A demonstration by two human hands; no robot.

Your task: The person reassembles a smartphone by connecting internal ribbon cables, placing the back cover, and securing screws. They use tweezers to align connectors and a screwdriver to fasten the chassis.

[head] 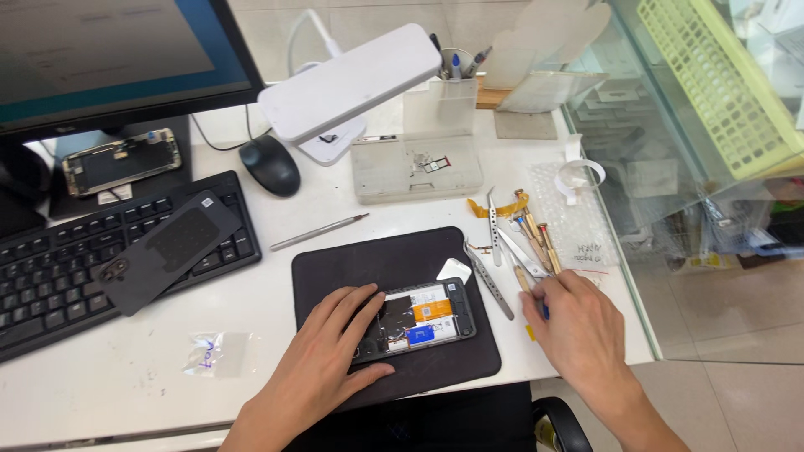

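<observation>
Pressing left hand (pixel 322 360) flat on opened phone (pixel 416 322); right hand (pixel 578 322) pinching tool near mat edge.

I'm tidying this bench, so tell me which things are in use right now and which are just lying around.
In use: opened phone under left hand; black mat; tweezers and screwdrivers by right hand.

Lying about: keyboard, phone back cover, mouse, lamp, parts tray, small bag.

Both hands were bare, with no gloves, rings or watch showing on either. The left hand (pixel 322 356) and its forearm were uncovered down to the picture's lower edge, with no sleeve in view. The right hand (pixel 578 331) was likewise bare, its wrist and forearm sleeveless, its fingernails short and unpainted.
</observation>
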